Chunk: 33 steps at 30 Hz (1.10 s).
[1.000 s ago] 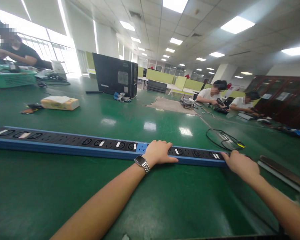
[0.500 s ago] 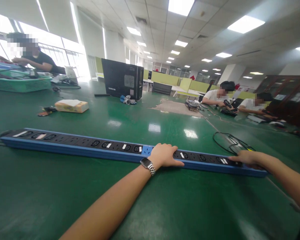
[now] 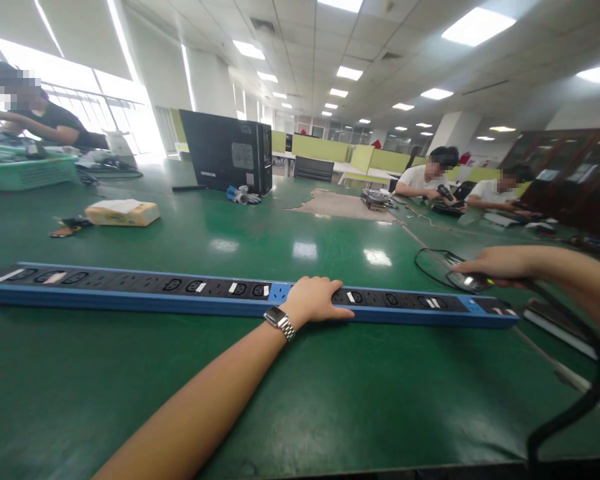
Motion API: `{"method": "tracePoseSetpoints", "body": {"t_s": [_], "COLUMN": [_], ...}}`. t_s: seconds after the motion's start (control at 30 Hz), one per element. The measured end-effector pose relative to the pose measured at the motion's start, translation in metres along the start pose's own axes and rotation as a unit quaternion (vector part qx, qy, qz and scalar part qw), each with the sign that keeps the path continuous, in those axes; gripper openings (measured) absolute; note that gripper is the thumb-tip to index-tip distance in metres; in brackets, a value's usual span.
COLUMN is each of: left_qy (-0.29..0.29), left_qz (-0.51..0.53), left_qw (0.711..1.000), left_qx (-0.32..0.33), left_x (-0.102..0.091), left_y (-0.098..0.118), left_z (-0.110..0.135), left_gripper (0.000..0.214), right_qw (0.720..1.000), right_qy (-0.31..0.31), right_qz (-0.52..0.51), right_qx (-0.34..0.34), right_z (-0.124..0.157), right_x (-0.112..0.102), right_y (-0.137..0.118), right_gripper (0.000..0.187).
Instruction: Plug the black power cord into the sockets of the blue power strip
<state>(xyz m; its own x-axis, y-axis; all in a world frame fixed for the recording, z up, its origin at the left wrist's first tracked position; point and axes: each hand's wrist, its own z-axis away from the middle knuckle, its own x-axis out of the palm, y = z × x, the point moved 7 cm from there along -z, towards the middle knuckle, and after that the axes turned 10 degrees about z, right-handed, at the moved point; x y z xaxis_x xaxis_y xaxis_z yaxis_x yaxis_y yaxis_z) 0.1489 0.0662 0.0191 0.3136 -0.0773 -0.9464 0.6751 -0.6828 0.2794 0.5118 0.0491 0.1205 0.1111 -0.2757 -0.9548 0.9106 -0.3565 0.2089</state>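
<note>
A long blue and black power strip [image 3: 150,283] with many sockets and white labels lies across the green table. My left hand [image 3: 313,299], with a watch on its wrist, grips the strip right of its middle, thumb on the near side and fingers over the top. Above and behind the strip's right end, my right hand [image 3: 500,263] is closed on a dark plug [image 3: 475,281], partly hidden by the fingers. From that hand a thick black cable [image 3: 597,373] hangs down in a curve to the table's front edge. A blue socket [image 3: 473,305] shows uncovered near the right end.
Behind the strip's right part lies a looped thin black cable [image 3: 425,257]. A tissue pack [image 3: 123,213], a black computer case [image 3: 225,150], gloves [image 3: 243,195] and a green basket [image 3: 27,172] stand farther back. Several people sit around the table.
My right hand has lifted the plug off the strip's right end, moving up and back, and the cable has come into view. My left hand stays on the strip.
</note>
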Motion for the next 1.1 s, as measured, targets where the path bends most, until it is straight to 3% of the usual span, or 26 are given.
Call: {"method": "tracePoseSetpoints", "body": {"t_s": [0.03,0.1,0.17,0.27,0.53,0.7,0.87,1.1], "left_qy": [0.001,0.006,0.009,0.010,0.017,0.019,0.022,0.028], "left_qz": [-0.001,-0.003,-0.004,-0.004,0.005,0.005,0.002,0.001], "left_qw": [1.000,1.000,1.000,1.000,1.000,1.000,1.000,1.000], "left_qx": [0.002,0.006,0.008,0.006,0.008,0.008,0.007,0.010], "left_x": [0.000,0.000,0.000,0.001,0.002,0.002,0.001,0.001], "left_y": [0.000,0.001,0.001,0.000,0.000,0.000,0.000,0.000], "left_z": [0.000,0.000,0.001,0.000,-0.001,-0.001,-0.001,-0.001], "left_gripper": [0.079,0.079,0.078,0.078,0.078,0.078,0.077,0.077], "right_qw": [0.996,0.985,0.981,0.978,0.980,0.976,0.982,0.986], "right_qy": [-0.083,-0.137,-0.144,-0.114,-0.088,-0.085,0.009,0.139], "right_qz": [0.007,0.026,0.053,0.094,0.102,0.144,0.177,0.070], "right_qx": [-0.041,-0.098,-0.118,-0.145,-0.145,-0.141,-0.068,0.056], "right_z": [0.006,0.015,0.015,0.007,-0.004,0.004,0.025,0.070], "right_x": [0.013,0.031,0.046,0.059,0.061,0.062,0.058,0.082], "right_y": [-0.024,-0.069,-0.100,-0.121,-0.119,-0.136,-0.144,-0.127], "right_gripper": [0.068,0.068,0.067,0.063,0.060,0.061,0.057,0.067]}}
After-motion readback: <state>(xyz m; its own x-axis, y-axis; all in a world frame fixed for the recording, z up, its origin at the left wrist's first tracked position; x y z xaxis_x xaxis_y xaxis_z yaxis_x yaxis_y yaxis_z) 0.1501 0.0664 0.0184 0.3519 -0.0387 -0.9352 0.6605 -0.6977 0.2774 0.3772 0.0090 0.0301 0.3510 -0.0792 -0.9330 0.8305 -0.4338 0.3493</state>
